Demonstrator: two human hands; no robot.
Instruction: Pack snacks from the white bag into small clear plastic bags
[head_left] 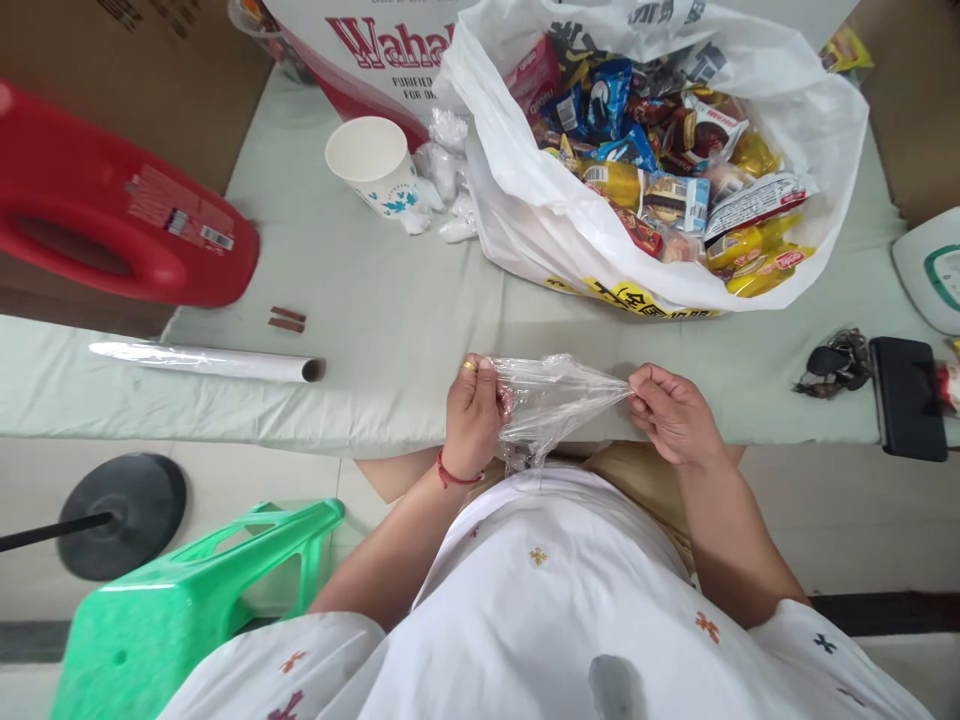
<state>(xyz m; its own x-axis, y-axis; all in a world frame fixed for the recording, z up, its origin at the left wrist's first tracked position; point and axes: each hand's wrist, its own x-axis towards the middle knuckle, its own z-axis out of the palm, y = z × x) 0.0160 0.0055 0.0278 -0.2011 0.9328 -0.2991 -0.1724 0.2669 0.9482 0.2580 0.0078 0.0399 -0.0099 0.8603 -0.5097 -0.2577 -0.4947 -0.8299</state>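
A sheet of thin clear plastic film is stretched between my two hands, over the table's front edge and my lap. My left hand is closed on its left end, and something small and reddish shows beside those fingers, too covered to name. At the other end, my right hand pinches the film into a tight gathered point. Loose folds of it hang below, close to my white shirt. A roll of clear plastic wrap lies on the table to the left, and two small brown sticks lie behind it.
Behind my hands stands an open white plastic bag full of packaged snacks. A paper cup, crumpled plastic and a red jug are to its left. Keys and a black phone lie right; a green stool stands lower left.
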